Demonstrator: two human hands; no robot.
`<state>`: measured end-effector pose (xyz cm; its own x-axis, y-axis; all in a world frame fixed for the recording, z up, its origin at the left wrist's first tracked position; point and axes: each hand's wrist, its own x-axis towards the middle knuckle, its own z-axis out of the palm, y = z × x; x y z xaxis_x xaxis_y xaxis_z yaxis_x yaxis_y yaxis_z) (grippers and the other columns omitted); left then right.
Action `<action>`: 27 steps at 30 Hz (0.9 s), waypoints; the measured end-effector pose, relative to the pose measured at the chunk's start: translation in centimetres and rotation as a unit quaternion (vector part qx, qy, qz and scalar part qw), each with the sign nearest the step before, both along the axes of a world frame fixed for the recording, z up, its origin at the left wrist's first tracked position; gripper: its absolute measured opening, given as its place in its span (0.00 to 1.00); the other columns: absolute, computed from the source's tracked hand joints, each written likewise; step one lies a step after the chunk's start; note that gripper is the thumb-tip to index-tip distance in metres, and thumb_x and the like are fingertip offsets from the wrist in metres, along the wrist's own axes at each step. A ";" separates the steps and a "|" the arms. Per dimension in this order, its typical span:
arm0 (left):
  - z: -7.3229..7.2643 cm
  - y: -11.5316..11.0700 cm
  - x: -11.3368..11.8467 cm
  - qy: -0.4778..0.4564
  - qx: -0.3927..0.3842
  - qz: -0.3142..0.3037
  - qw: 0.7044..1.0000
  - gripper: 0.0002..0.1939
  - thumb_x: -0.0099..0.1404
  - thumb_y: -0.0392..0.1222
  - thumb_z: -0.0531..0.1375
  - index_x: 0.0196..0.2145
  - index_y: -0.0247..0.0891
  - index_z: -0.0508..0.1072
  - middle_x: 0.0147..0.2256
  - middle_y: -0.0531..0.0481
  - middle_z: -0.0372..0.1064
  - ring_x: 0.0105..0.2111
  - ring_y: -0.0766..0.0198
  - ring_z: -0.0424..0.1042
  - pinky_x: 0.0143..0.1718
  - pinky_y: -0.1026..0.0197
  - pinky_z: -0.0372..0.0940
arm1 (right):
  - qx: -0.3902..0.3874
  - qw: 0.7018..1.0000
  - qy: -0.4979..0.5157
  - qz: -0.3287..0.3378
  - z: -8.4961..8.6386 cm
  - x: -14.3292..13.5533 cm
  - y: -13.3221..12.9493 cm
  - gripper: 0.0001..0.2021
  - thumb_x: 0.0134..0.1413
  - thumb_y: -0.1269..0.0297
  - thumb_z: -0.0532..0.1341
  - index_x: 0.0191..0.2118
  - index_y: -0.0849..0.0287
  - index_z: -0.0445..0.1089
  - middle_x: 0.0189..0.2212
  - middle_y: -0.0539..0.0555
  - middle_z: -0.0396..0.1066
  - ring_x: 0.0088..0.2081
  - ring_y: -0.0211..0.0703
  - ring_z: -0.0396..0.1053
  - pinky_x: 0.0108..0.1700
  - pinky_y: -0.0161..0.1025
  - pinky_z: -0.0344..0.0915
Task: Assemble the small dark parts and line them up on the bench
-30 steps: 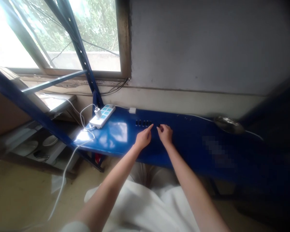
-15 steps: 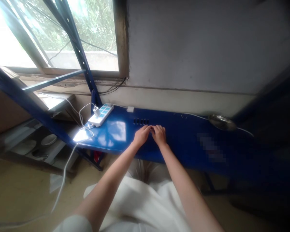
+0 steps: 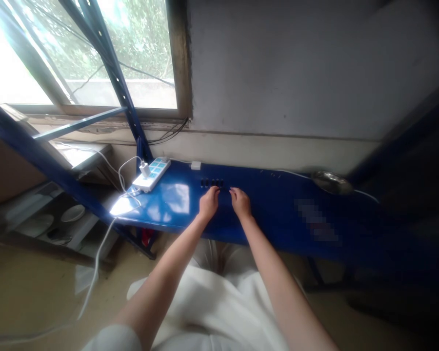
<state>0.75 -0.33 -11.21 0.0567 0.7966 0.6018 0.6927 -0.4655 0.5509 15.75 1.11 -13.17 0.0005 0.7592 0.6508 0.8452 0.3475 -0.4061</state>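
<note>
Several small dark pieces (image 3: 206, 183) stand in a row on the blue table (image 3: 270, 209). My left hand (image 3: 209, 201) is just in front of that row, thumb and fingers pinched together; whatever sits between them is too small to name. To its right, my right hand (image 3: 242, 202) is also closed in a pinch above the table, with a tiny thing at the fingertips that I cannot make out. A gap of blue tabletop separates the two hands.
A white power strip (image 3: 151, 175) with a plugged-in charger (image 3: 144, 169) lies at the left. Behind the row is a white adapter (image 3: 195, 165). A shiny metal bowl (image 3: 331, 182) and a white cable are at the right. Tiny bits (image 3: 272, 174) lie near the back edge.
My hands were together at the fingertips and have moved apart. The left one shifted left toward the row of dark pieces; the right one stayed close to its place.
</note>
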 end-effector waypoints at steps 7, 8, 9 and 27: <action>0.1 -0.2 -0.1 -0.022 -0.019 -0.010 1.000 0.12 0.67 0.41 0.47 0.44 0.38 0.66 0.38 0.47 0.72 0.32 0.65 0.73 0.35 0.64 0.65 | -0.014 0.999 -0.025 -0.016 0.0 0.0 -0.1 0.16 0.60 0.63 0.47 0.41 0.62 0.70 0.34 0.60 0.72 0.35 0.44 0.68 0.39 0.38 0.62; 0.2 -0.2 -0.1 -0.024 -0.021 -0.010 0.999 0.12 0.66 0.41 0.47 0.44 0.38 0.66 0.38 0.47 0.72 0.32 0.65 0.73 0.35 0.64 0.65 | -0.013 1.000 -0.021 -0.018 0.0 0.0 -0.1 0.16 0.60 0.63 0.47 0.41 0.62 0.70 0.33 0.59 0.72 0.35 0.44 0.68 0.39 0.38 0.62; 0.2 -0.2 -0.1 -0.025 -0.022 -0.009 0.999 0.12 0.66 0.41 0.47 0.44 0.38 0.66 0.37 0.47 0.72 0.32 0.65 0.73 0.35 0.64 0.65 | -0.012 1.000 -0.016 -0.021 0.0 0.0 -0.1 0.16 0.60 0.63 0.47 0.41 0.62 0.70 0.33 0.59 0.72 0.35 0.44 0.68 0.39 0.38 0.62; 0.6 -0.5 -0.2 -0.016 0.010 -0.059 0.998 0.18 0.67 0.39 0.46 0.52 0.39 0.64 0.48 0.45 0.69 0.44 0.62 0.71 0.43 0.62 0.66 | -0.015 1.000 -0.013 -0.023 -0.1 0.2 -0.1 0.18 0.61 0.63 0.46 0.43 0.62 0.70 0.34 0.60 0.71 0.36 0.44 0.68 0.41 0.39 0.63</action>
